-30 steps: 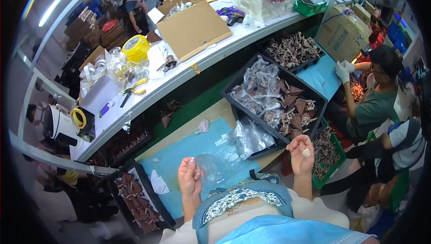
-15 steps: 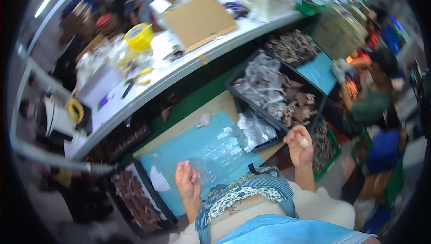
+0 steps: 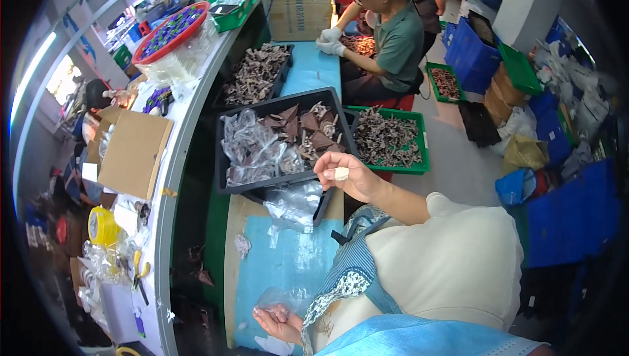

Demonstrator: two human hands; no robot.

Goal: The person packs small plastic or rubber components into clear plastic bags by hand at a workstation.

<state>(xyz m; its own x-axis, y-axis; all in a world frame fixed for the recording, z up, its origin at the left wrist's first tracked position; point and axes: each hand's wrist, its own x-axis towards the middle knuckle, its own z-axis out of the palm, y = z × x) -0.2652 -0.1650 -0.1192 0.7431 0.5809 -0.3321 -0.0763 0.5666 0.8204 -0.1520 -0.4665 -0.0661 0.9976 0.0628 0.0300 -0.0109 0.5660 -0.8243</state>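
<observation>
My left hand [image 3: 278,324], low in the view, has its fingers curled round the edge of a clear plastic bag [image 3: 291,299] over the blue work surface [image 3: 262,274]. My right hand [image 3: 350,176] hovers by the near right corner of a black tray [image 3: 288,180], fingers bent together; whatever they may pinch is hidden. A pale wrap covers one finger. Inside that tray are crumpled clear bags [image 3: 252,149] and brown folded pointed pieces [image 3: 321,123]. Just below it, more clear plastic bags [image 3: 291,205] lie in a second black tray, partly covered.
A green crate [image 3: 390,140] of grey-brown pieces stands right of the trays; another black tray [image 3: 255,74] lies beyond. A co-worker in a green shirt [image 3: 400,45] and white gloves sits ahead. Along the left runs a white shelf [image 3: 180,120] with a cardboard box [image 3: 134,153] and yellow tape roll.
The view has swung to the right, bringing the trays and the co-worker toward the middle. My right hand is now closer to the black tray's corner; my left still holds the bag.
</observation>
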